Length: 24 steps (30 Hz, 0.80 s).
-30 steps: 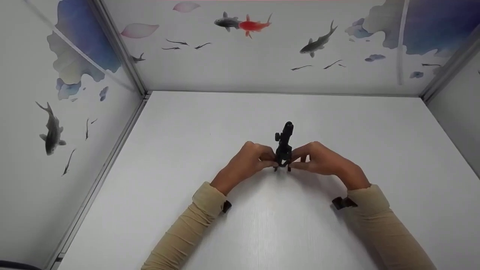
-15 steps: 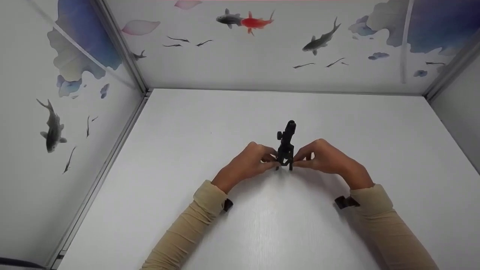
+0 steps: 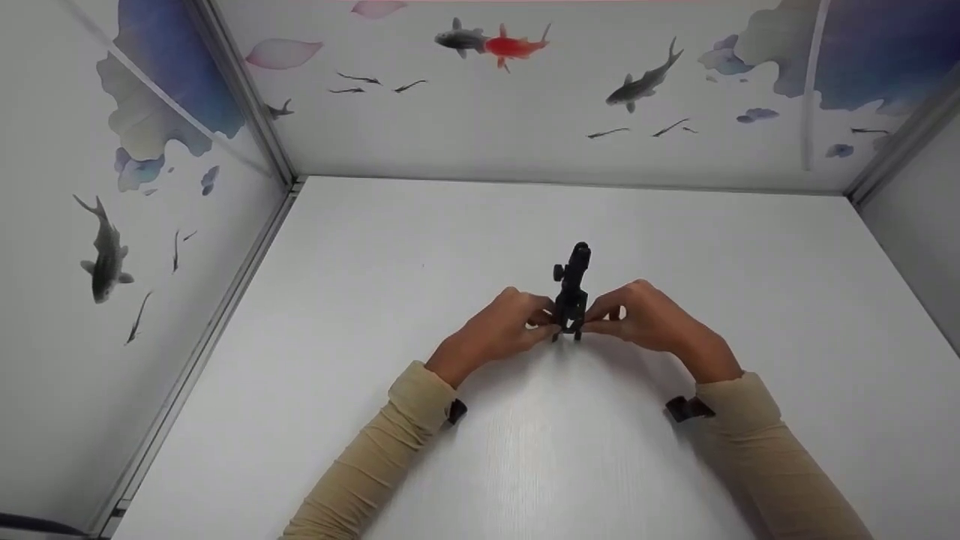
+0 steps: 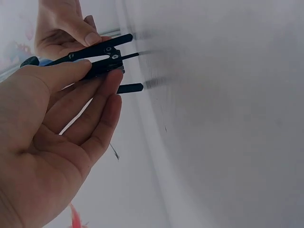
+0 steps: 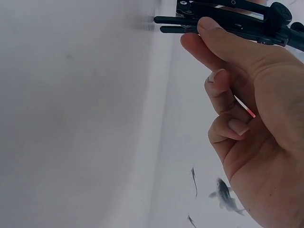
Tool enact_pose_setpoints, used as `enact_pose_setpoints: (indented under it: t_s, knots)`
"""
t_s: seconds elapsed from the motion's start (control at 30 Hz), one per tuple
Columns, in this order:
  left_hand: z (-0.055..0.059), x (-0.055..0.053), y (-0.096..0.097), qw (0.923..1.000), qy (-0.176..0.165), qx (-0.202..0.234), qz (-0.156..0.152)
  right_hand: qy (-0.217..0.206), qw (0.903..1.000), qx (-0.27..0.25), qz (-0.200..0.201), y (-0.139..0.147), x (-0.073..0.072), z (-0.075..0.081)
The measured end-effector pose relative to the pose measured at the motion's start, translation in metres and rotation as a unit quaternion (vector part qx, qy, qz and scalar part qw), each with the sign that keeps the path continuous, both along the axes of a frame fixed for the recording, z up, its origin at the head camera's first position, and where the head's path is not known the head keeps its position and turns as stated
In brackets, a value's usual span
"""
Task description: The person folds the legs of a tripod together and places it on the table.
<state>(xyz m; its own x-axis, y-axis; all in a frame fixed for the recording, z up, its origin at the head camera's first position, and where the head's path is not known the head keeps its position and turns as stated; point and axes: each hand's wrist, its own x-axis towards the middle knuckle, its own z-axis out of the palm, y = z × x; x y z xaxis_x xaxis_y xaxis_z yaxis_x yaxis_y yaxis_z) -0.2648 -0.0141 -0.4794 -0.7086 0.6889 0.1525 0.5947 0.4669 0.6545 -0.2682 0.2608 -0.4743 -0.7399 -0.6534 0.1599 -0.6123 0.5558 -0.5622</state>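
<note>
A small black tripod [image 3: 576, 268] stands upright between both hands in the head view, a knob on its left side and its legs pointing down. My left hand [image 3: 501, 322] pinches its lower left side with thumb and fingertips. From the other side my right hand [image 3: 643, 319] holds a leg between thumb and index finger. In the right wrist view, two slim legs [image 5: 173, 20] lie close together by those fingertips, and the other right-hand fingers curl loosely. The left wrist view shows the tripod's leg joint [image 4: 114, 57] beside the left thumb, with the leg tips near the table.
The white table [image 3: 360, 255] surrounds the tripod. A back panel [image 3: 525, 127] and a left panel [image 3: 45, 300], both printed with fish, rise at its edges. A black wrist camera [image 3: 688, 408] sits under the right cuff.
Both hands keep hold of the tripod throughout. Between half a second ago and now, the right hand and the right leg shift slightly left, so the leg tips stand a little closer together.
</note>
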Motion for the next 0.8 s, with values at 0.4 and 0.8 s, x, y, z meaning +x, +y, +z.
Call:
enact_pose_setpoints:
  t_s: [0.4,0.8]
  knots:
    - [-0.0010,0.0003,0.0004,0.9998,0.011,-0.011,-0.013,0.008,0.9998,0.001,-0.016,-0.0045,0.0015,-0.0009]
    - [-0.0012,-0.0010,-0.0017,0.9990,0.034,-0.019,-0.022,0.036,0.9991,-0.020,-0.012,-0.0061,0.0010,-0.0071]
